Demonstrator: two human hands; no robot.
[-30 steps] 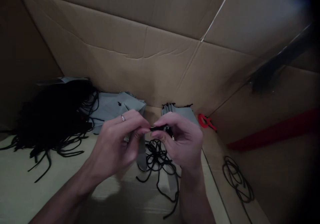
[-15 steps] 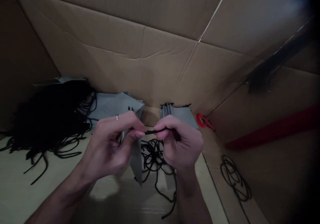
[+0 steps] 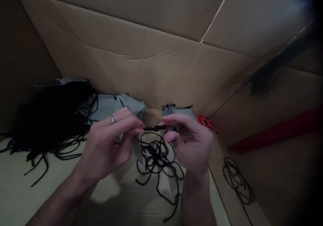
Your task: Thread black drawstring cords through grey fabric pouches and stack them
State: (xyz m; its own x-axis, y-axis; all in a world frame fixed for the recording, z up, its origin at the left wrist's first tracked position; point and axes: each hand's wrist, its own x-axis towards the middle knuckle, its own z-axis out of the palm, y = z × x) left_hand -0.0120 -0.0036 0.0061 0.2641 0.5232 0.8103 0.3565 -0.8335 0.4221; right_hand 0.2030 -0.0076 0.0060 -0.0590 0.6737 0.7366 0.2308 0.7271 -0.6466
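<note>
My left hand (image 3: 108,145), with a ring on one finger, pinches one end of a short black cord (image 3: 154,128). My right hand (image 3: 188,142) pinches the other end. The cord is stretched level between the two hands and has a small knot in its middle. A grey paper piece (image 3: 137,150) hangs under my left hand; whether the fingers grip it I cannot tell. Below the hands lies a tangle of black cords (image 3: 157,158) on the cardboard floor.
A large heap of black cords (image 3: 50,118) lies at the left beside grey folded paper bags (image 3: 113,103). A second grey stack (image 3: 178,111) stands against the cardboard wall (image 3: 156,71). A red clip (image 3: 205,121) and another cord coil (image 3: 238,182) lie at the right.
My hands have drawn apart a little, so more of the black cord with its knot shows between them. The right hand's fingers have loosened and spread somewhat.
</note>
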